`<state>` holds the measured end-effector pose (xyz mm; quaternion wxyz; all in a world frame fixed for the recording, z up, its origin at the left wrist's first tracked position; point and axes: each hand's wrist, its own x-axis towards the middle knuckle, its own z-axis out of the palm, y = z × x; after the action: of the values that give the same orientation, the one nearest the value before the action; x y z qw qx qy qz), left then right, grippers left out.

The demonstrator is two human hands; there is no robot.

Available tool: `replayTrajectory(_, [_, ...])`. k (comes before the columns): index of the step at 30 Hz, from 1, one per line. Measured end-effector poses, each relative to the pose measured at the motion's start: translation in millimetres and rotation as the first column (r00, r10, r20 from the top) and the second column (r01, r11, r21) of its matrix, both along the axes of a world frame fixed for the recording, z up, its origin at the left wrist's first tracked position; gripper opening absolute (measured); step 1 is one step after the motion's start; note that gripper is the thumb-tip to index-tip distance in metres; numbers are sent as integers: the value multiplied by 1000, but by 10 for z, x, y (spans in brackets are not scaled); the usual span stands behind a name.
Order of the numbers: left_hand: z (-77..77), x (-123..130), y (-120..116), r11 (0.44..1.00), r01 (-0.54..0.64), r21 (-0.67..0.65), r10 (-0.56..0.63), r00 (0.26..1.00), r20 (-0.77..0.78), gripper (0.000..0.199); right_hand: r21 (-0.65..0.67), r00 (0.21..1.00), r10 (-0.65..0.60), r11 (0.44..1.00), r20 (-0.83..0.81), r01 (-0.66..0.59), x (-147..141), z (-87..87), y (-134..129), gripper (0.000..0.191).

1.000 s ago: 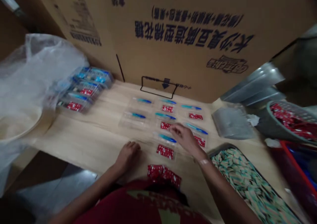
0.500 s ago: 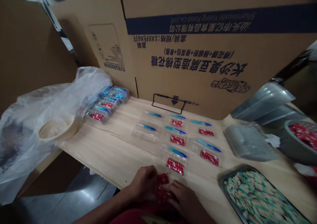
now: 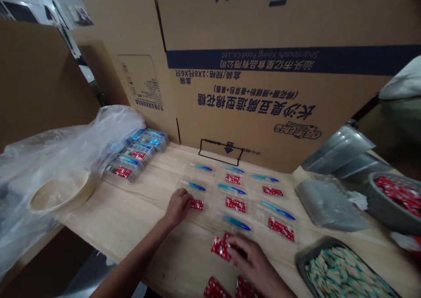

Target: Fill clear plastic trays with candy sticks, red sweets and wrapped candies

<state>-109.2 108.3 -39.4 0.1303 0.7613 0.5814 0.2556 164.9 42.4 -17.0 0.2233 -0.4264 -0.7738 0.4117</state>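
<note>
My left hand (image 3: 179, 206) is over a clear plastic tray at the left of the group, its fingers closed on a red sachet with white spots (image 3: 197, 205). Above that sachet lies a blue pen-shaped tube (image 3: 196, 186). My right hand (image 3: 251, 260) is lower and nearer to me, its fingers bent round the edge of another red sachet (image 3: 220, 248). This sachet partly covers the nearest tray, where a blue tube (image 3: 237, 222) lies. Other trays hold a tube and a red sachet (image 3: 235, 204). More red sachets (image 3: 215, 288) lie at the bottom edge, close to my body.
A large cardboard box (image 3: 250, 127) walls off the back. Packed clear boxes (image 3: 136, 153), plastic sheeting (image 3: 108, 127) and a cream bowl (image 3: 59, 192) stand left. On the right are stacked clear trays (image 3: 329, 199), a grey basin of sachets (image 3: 378, 197) and a metal tray of striped sweets (image 3: 301, 263).
My hands have parted from close to my body. The left has reached forward to the left tray, where a red sachet now lies; the right has moved forward with a sachet. The view has tilted up.
</note>
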Motion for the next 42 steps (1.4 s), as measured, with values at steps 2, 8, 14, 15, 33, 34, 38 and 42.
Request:
replayTrajectory(2, [-55, 25, -74, 999, -7, 45, 9, 999, -45, 23, 78, 998, -57, 995, -24, 59, -125, 97, 341, 27])
replayTrajectory(8, [-121, 25, -133, 994, -18, 107, 35, 987, -157, 24, 335, 948, -188, 937, 255, 95, -823, 143, 1496, 26])
replayTrajectory(14, [-177, 25, -78, 993, -42, 108, 62, 980, -189, 27, 327, 909, -191, 943, 371, 65, -1142, 55, 1857, 20])
replayTrajectory(15, [-186, 31, -74, 992, -44, 119, 68, 976, -207, 25, 334, 908, -198, 940, 369, 69, -1075, 63, 1791, 21])
replayTrajectory(33, [52, 764, -1220, 819, 565, -96, -574, 807, -142, 36, 48, 925, -173, 985, 339, 167, 424, -285, -825, 34])
replayTrajectory(34, [37, 815, -1274, 831, 542, -127, -556, 819, -144, 28, 21, 932, -160, 987, 325, 162, 413, -248, -783, 26])
replayTrajectory(38, [-12, 838, -1301, 866, 434, -249, -444, 896, 15, 14, -6, 952, -155, 987, 263, 163, 423, -61, -718, 14])
replayTrajectory(42, [-58, 784, -1288, 901, 256, -351, -198, 961, 194, 11, -62, 949, -120, 988, 291, 144, 373, -31, -841, 9])
